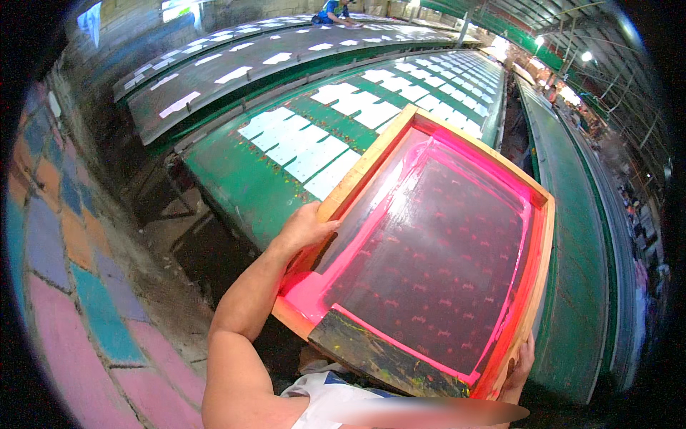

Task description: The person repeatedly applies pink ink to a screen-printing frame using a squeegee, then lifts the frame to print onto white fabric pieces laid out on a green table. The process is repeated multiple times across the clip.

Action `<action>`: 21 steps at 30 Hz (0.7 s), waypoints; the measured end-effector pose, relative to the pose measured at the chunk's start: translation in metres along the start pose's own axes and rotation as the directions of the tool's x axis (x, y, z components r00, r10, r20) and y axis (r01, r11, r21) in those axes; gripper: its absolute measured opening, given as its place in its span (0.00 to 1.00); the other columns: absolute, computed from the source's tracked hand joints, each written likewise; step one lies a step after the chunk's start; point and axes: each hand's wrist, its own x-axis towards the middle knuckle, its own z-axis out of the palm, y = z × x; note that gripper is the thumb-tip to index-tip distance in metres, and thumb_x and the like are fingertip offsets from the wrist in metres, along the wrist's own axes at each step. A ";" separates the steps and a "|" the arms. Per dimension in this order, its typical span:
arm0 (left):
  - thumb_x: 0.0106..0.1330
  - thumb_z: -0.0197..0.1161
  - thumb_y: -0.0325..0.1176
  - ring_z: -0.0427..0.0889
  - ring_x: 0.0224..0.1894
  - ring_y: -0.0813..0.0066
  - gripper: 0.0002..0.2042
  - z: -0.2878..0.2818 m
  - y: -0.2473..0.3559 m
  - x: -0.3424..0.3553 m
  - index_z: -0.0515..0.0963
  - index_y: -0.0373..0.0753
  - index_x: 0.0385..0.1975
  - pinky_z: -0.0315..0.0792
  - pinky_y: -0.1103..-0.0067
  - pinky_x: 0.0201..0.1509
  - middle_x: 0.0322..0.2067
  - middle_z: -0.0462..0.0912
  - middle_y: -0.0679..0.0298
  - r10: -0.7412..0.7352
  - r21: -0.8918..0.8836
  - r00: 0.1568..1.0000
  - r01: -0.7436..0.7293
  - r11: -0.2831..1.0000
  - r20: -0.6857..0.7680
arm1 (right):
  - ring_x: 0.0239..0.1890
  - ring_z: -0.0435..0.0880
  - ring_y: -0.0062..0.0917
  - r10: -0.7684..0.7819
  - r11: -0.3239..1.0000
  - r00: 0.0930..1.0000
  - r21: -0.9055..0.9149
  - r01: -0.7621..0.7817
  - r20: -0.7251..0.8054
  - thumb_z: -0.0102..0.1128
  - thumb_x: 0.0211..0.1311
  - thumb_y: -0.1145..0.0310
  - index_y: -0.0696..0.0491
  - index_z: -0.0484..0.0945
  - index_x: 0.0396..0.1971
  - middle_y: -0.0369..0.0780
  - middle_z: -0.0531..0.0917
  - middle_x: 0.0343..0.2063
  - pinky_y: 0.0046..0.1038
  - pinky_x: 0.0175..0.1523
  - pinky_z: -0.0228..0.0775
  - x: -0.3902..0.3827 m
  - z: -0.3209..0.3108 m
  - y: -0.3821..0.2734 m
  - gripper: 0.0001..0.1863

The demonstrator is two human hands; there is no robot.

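My left hand (309, 225) grips the left side of a wooden screen-printing frame (480, 154), and my right hand (520, 357) holds its lower right side, partly hidden by it. The frame is tilted in front of me. Its dark mesh (436, 257) carries small repeated pink marks and is bordered by bright pink ink. A dark stained strip (379, 355) runs along the near edge. Beyond the frame, rows of white cut pieces (282, 143) lie on a long green table (221, 189).
Dark long tables (214, 96) with white pieces stand at left, where another person (332, 13) in blue leans over one. Another long green table (572, 286) runs along the right. A low wall or walkway of painted blocks (100, 307) lines the left. A post (464, 21) stands behind.
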 end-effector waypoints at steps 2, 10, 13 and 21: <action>0.64 0.81 0.51 0.93 0.52 0.52 0.30 -0.003 0.004 0.005 0.86 0.31 0.55 0.83 0.61 0.59 0.49 0.93 0.45 0.016 0.030 1.000 -0.017 0.999 0.008 | 0.75 0.76 0.35 -0.015 0.997 1.000 0.075 0.015 -0.010 0.62 0.80 0.48 0.63 0.64 0.81 0.47 0.77 0.72 0.37 0.79 0.66 -0.015 0.000 0.009 0.43; 0.66 0.79 0.51 0.92 0.54 0.47 0.30 -0.054 0.036 0.010 0.85 0.31 0.56 0.83 0.59 0.61 0.50 0.92 0.41 0.072 0.127 0.997 -0.073 0.989 0.014 | 0.75 0.76 0.36 0.012 0.986 0.996 0.169 0.003 -0.091 0.63 0.81 0.48 0.61 0.64 0.82 0.44 0.76 0.74 0.38 0.78 0.67 -0.046 0.025 0.071 0.43; 0.66 0.79 0.51 0.91 0.55 0.46 0.30 -0.076 0.038 0.024 0.84 0.30 0.57 0.83 0.59 0.63 0.50 0.91 0.41 0.065 0.146 0.998 -0.064 0.987 -0.001 | 0.74 0.77 0.36 -0.041 0.970 0.995 0.236 0.061 -0.088 0.64 0.81 0.49 0.60 0.64 0.83 0.44 0.76 0.75 0.38 0.78 0.69 -0.036 0.051 0.086 0.42; 0.65 0.80 0.50 0.92 0.54 0.48 0.30 -0.152 -0.069 0.098 0.85 0.31 0.56 0.84 0.59 0.61 0.50 0.92 0.42 0.171 0.107 0.983 -0.164 0.981 -0.060 | 0.70 0.80 0.36 -0.059 0.955 0.994 0.284 0.083 -0.093 0.60 0.84 0.56 0.60 0.65 0.82 0.45 0.77 0.73 0.37 0.74 0.72 -0.027 0.177 0.066 0.36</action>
